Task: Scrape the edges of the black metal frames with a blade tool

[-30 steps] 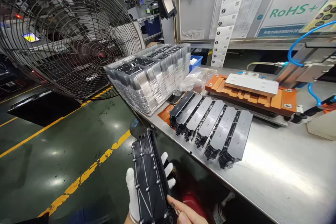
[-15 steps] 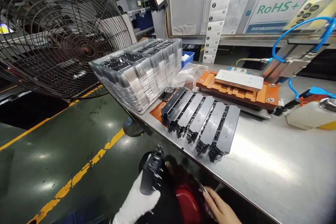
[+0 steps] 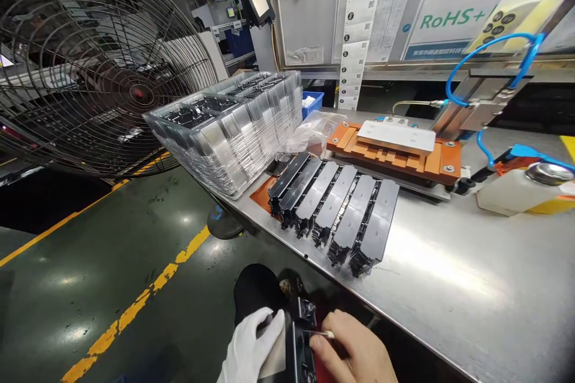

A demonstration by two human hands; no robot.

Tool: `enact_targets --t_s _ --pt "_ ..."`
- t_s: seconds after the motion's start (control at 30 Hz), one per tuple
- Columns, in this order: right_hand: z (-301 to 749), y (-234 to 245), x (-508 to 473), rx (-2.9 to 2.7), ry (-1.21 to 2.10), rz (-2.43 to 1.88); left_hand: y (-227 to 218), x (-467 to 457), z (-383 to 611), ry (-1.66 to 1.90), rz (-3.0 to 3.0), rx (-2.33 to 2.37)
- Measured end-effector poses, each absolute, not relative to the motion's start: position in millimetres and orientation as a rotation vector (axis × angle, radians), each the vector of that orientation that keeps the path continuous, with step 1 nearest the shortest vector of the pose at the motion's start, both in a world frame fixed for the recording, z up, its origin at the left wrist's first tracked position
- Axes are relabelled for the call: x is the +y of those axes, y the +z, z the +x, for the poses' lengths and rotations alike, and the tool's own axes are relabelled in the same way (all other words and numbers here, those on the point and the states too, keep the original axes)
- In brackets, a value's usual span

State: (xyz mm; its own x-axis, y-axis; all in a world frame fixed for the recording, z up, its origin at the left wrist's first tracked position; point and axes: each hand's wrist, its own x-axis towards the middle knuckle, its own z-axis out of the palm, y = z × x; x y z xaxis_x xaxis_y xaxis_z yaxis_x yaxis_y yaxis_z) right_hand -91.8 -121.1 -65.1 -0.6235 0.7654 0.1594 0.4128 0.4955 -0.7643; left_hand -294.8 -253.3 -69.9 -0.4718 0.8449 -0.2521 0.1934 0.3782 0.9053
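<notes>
**Speaker 1:** Black plastic housing (image 3: 302, 341): where is it, and who's gripping it?

**Speaker 2:** Six o'clock, clenched in the white-gloved left hand (image 3: 251, 350); fingers (image 3: 344, 329) of the bare right hand (image 3: 354, 350) pinch a white-tipped stick (image 3: 321, 333) touching it.

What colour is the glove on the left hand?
The glove is white; it shows best in the head view.

A white-gloved left hand (image 3: 251, 350) grips a black plastic housing (image 3: 300, 341), the bare right hand (image 3: 354, 347) pinches a cotton swab (image 3: 321, 333) against it, and six black housings (image 3: 341, 209) lie beyond on a steel table (image 3: 449, 251).
</notes>
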Motion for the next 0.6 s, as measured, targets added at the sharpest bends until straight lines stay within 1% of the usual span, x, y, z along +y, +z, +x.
enact_targets --t_s 0.07,0.2,0.37,0.4,0.53,0.6 --pt "-90.2 -64.9 -123.0 -2.265 0.884 -0.917 -70.0 -251.4 -295.8 1.11 0.871 1.871" --pt "-89.6 -63.0 -128.2 -2.255 0.841 -0.914 -74.8 -249.3 -296.0 1.079 0.833 1.893" --pt "-91.1 -58.3 -130.6 -2.075 1.144 -0.971 -84.3 -242.5 -290.3 0.992 0.755 2.017" --pt "-90.9 -57.7 -129.9 -2.083 1.152 -0.965 -84.4 -242.0 -289.2 0.987 0.749 2.029" --pt "-88.6 -58.3 -126.0 -2.24 0.845 -0.907 -75.7 -246.2 -287.5 0.991 0.841 2.01" --pt "-88.3 -59.8 -125.0 -2.239 0.768 -0.893 -69.1 -249.4 -287.4 0.988 0.943 1.973"
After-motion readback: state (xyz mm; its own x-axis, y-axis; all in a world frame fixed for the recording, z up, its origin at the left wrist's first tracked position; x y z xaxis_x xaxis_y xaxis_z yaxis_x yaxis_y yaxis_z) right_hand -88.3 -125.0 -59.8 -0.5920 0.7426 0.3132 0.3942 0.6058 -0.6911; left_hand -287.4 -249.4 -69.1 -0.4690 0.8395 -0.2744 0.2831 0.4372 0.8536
